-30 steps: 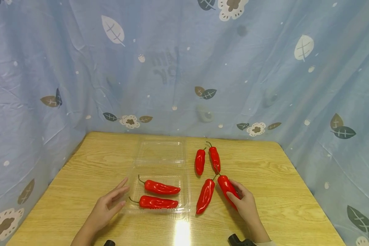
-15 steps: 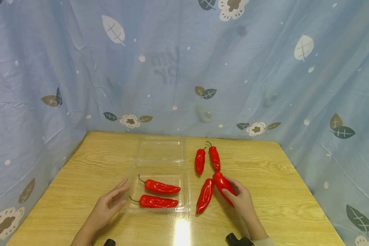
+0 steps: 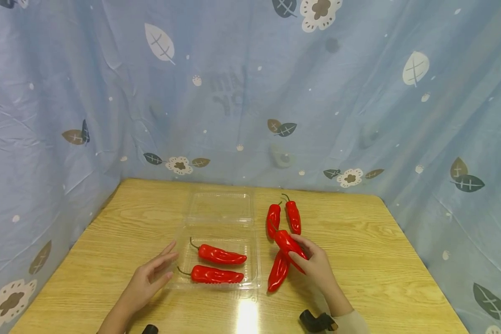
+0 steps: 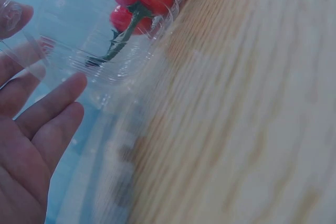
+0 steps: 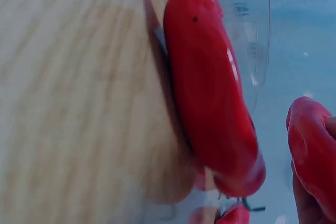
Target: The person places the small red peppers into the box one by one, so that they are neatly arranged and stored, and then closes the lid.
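Gripping: the person's right hand, right of centre in the lower half of the head view, has thumb and fingers bent round a long, glossy red tapered pepper.
Held pepper: tilted, stem end pointing to the upper left; it partly covers a second long red pepper lying below it in the frame. Whether these two touch cannot be told.
Right wrist view: the gripped one sits at the right edge, while another red pepper fills the centre.
Free hand: the person's left hand, lower left, holds nothing, its fingers relaxed and spread just beside the tray; contact cannot be told.
Clear tray: the shallow, transparent plastic tray, bottom centre, carries an upper red pepper and a lower red pepper, lying sideways, stems left. Its transparent lid lies folded back above.
Farther peppers: a left rear red pepper and a right rear red pepper, right of the lid.
Surroundings: yellow wood-grain table; blue leaf-and-flower-patterned curtain across the top.
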### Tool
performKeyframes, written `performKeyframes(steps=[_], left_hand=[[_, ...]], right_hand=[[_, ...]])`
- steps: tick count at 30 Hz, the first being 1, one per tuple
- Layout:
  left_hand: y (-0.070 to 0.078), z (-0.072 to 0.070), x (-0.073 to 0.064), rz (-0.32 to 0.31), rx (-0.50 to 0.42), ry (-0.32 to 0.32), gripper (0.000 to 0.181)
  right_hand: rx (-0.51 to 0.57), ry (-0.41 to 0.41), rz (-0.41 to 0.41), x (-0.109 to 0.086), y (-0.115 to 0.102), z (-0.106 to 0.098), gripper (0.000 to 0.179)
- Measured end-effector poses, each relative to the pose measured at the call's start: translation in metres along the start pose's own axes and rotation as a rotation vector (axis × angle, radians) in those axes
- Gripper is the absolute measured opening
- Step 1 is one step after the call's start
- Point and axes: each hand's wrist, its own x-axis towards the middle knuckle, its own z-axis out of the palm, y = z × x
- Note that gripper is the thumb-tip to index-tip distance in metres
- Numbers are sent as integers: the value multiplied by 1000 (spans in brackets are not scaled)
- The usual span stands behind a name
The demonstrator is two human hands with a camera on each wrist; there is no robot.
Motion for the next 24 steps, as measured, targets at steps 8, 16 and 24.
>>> performKeyframes(steps=[8,16,24], left_hand=[[0,0,0,-8,1,-9,41],[2,-1,1,-29,2,-12,40],[2,0,0,-8,-4,-8,43]], right_hand=[[-18,-74,-50,17,-14,5,43],[-18,-121,-66,38,-34,18,42],[-32,-217,-100,47,-63,32,44]])
